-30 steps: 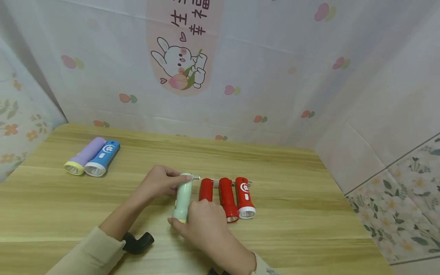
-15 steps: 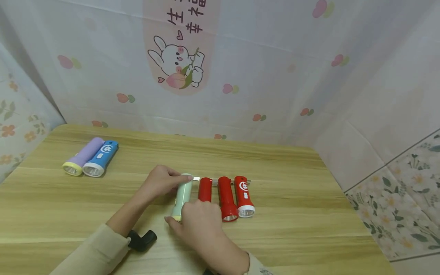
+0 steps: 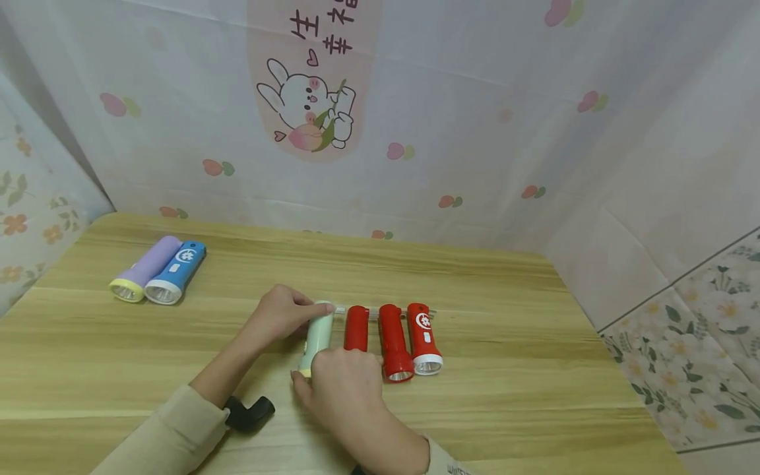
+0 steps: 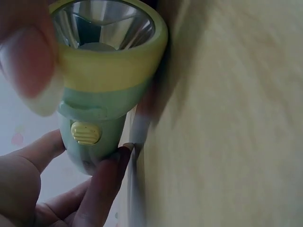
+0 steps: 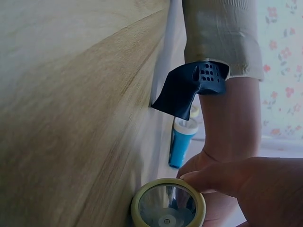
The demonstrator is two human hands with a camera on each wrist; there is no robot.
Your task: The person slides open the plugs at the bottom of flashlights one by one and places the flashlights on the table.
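Observation:
In the head view a light green flashlight [image 3: 318, 333] with a yellow head rim lies lengthwise on the table. My left hand [image 3: 282, 316] pinches its tail end, thumb on top. Flat metal prongs [image 3: 340, 310] stick out rightward beside that thumb. My right hand [image 3: 350, 389] is curled at the head end and hides part of it; its thumb presses the yellow rim [image 5: 137, 203] in the right wrist view. The left wrist view shows the yellow switch [image 4: 86, 133] on the flashlight's side. Right of it a red flashlight [image 3: 357, 326] is partly covered by the right hand.
Two more red flashlights, a plain one [image 3: 393, 336] and a white-rimmed one [image 3: 421, 333], lie to the right. A purple flashlight [image 3: 156, 260] and a blue flashlight [image 3: 183, 264] lie together at the back left. A patterned curtain [image 3: 463, 132] hangs behind the table [image 3: 522, 369].
The right hand has shifted slightly left over the green flashlight's head, covering more of it. The left hand keeps its pinch in nearly the same place. The other flashlights have not moved.

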